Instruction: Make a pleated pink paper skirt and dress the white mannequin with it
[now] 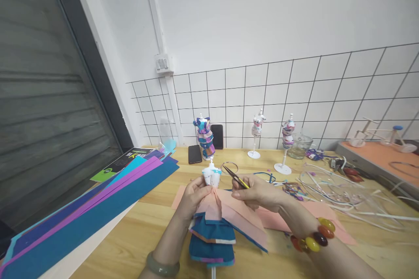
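Observation:
In front of me is a small white dress form [211, 176] in a tiered skirt of blue pieces [212, 248] with pale pink pieces [240, 216] over them. My left hand [195, 198] is closed at its waist, thumb pressing the gathered top of the pink material. Just right of the form, my right hand [257, 191] grips a slim pointed tool [236, 176] with dark, slightly parted tips and a yellow handle. Its grip end is hidden in the hand, so I cannot tell whether it is scissors or tweezers. The tips point up and left, apart from the form.
Long coloured sheets [131, 200] lie at the left. A dressed form [205, 137], two phones [195, 154] and two smaller forms [258, 126] stand or lie at the back. A glass bowl [299, 146], tangled cords [327, 183] and an orange-topped box [382, 163] occupy the right.

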### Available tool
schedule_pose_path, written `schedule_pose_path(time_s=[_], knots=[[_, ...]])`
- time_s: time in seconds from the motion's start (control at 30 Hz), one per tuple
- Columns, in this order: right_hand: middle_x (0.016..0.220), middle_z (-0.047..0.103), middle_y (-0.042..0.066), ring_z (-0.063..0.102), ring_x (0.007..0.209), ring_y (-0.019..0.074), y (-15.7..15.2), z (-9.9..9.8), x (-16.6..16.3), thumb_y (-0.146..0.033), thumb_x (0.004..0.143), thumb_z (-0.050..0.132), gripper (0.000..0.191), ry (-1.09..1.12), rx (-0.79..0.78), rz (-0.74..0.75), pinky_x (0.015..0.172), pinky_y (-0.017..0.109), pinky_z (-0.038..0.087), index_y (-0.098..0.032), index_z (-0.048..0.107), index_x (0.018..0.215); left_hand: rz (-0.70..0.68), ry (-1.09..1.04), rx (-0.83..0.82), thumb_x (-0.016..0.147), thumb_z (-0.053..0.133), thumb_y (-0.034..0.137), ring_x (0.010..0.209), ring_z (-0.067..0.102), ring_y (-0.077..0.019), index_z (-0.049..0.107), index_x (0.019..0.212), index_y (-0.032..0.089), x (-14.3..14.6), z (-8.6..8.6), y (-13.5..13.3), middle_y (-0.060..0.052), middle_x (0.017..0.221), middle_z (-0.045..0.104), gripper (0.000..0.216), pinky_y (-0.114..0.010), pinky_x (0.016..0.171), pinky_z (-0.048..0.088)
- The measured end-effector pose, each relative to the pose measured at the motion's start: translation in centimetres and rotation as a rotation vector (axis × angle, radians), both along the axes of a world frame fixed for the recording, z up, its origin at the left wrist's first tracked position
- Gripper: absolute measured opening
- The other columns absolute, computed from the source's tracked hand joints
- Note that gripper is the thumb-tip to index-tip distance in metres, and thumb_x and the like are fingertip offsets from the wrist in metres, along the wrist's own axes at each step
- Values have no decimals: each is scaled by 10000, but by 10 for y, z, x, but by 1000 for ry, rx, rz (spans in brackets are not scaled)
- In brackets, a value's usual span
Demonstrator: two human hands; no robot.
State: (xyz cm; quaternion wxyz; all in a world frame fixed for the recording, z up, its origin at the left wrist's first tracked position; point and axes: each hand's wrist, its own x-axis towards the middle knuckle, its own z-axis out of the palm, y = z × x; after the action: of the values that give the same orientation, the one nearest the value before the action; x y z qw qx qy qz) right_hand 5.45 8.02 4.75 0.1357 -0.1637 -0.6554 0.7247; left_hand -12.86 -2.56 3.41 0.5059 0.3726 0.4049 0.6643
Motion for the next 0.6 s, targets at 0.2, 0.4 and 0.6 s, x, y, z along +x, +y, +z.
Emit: schedule_pose_path(time_s=[0.2,0.4,0.6], knots=[[513,367,-111,262,373,18,11,-1,9,-325,658,768,346,-50,39,7,351,165,187,-188,458,731,-73,110,-24,592,764,288,922,628,-256,717,908,131,6,2,-1,-78,889,720,356,-294,790,437],[543,395,-92,306,407,40,28,1,25,-371,679,704,300,-284,322,-91,377,173,248,-197,473,760,-123,100,-21,615,752,278,838,649,-228,718,911,134,5,-2,1,-74,861,722,331,-270,745,441],[524,420,-56,413,460,95,56,-21,28,-263,690,624,167,-584,627,-404,422,210,251,-184,477,673,-165,49,-13,651,740,335,981,619,-251,708,965,135,6,-6,2,-97,985,707,373,-284,834,427]])
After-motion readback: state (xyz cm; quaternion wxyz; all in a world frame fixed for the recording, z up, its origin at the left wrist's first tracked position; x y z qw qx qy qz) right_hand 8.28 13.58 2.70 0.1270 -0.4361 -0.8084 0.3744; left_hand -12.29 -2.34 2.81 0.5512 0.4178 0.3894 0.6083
